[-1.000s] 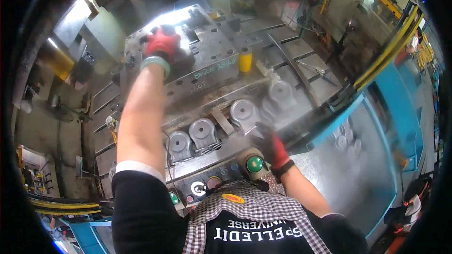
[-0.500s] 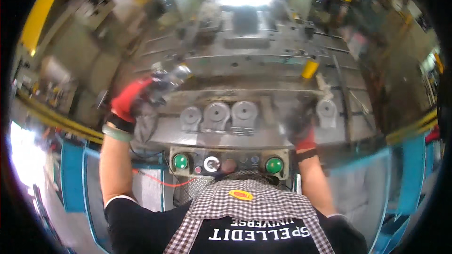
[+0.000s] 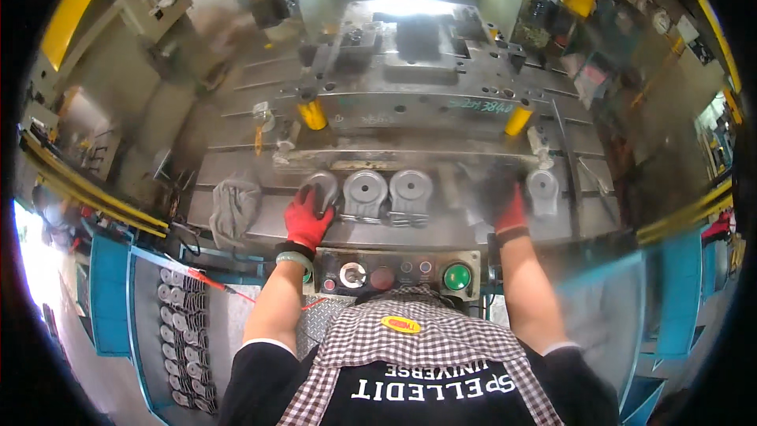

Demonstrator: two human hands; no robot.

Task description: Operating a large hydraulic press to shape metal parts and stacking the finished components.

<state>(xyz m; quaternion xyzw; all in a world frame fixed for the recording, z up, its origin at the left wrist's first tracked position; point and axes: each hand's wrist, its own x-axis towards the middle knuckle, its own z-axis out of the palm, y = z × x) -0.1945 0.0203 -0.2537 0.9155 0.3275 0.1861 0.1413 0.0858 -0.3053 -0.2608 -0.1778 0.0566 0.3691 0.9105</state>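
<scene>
Along the front of the press bed stand stamped metal parts, each a round grey disc with a centre hole and a flared base. My left hand (image 3: 308,221), in a red glove, is closed on the leftmost stamped metal part (image 3: 323,183), its fingers at the part's edges. Right of it stand a second part (image 3: 364,192) and a third part (image 3: 410,193). My right hand (image 3: 511,209), gloved in red with a dark front, is smeared by motion just left of another part (image 3: 542,189). Its fingers and anything in them cannot be made out.
Behind the parts sits a large steel die (image 3: 410,102) with yellow posts (image 3: 518,120). A grey cloth (image 3: 234,209) lies at the left. Below the bed edge is a control panel with a green button (image 3: 456,276). Several similar parts (image 3: 185,339) fill a blue-framed bin at lower left.
My left hand has come down and right from beside the left post, where a shiny blurred thing showed at it, onto the leftmost part. My right hand stays near its place, blurred in both.
</scene>
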